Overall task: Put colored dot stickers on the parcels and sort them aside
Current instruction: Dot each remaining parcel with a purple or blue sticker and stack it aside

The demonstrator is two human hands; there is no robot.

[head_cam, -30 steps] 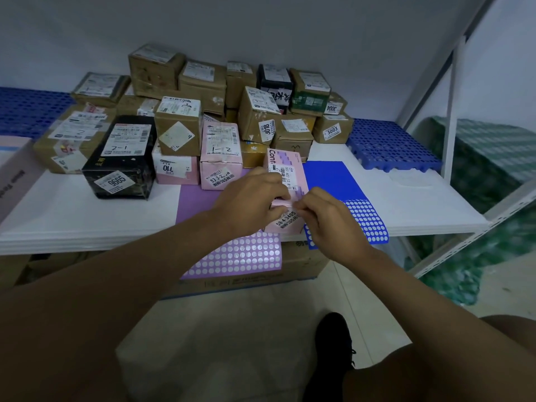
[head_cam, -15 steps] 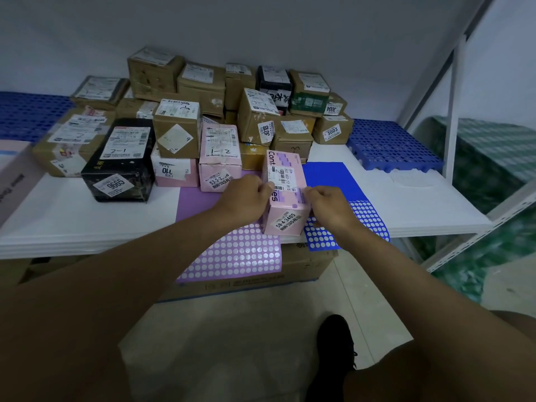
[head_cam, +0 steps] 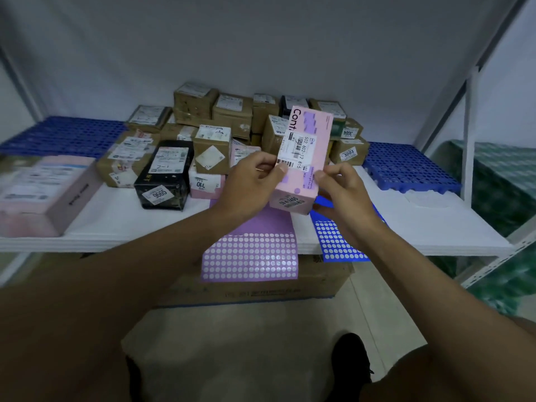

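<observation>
You are holding the pink parcel [head_cam: 301,161] up off the bench [head_cam: 406,219], above the purple sticker sheet [head_cam: 252,256] and blue sticker sheet [head_cam: 336,245]. Your left hand [head_cam: 249,184] is gripping its left edge and your right hand [head_cam: 345,190] is pinching its right side. A purple dot already appears to be sitting near its lower end, so you are probably at the sorting step: next you are likely setting it aside, clear of the unsorted pile [head_cam: 220,126].
</observation>
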